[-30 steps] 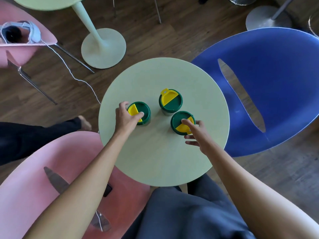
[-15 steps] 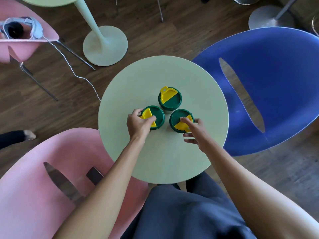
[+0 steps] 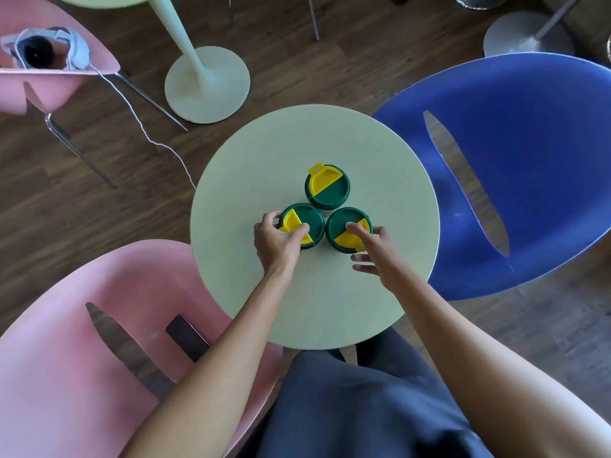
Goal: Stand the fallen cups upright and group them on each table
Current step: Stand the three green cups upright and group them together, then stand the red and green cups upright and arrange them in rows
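Three upright lidded cups clustered on a round table [image 3: 251,180].
The left hand [image 3: 276,241] grips the left cup [image 3: 302,224]; the right hand [image 3: 377,251], fingers loosely spread, touches the right cup [image 3: 344,226]; the far cup [image 3: 327,186] stands untouched.

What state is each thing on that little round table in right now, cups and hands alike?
Far cup: upright, lid on, untouched.
Left cup: upright, lid on, left hand gripping it.
Right cup: upright, lid on, right hand's fingers on it.
Left hand: closed on the left cup.
Right hand: fingers spread, forefinger on the lid, thumb at the rim.
Round table: carries all three cups, clustered near its middle.
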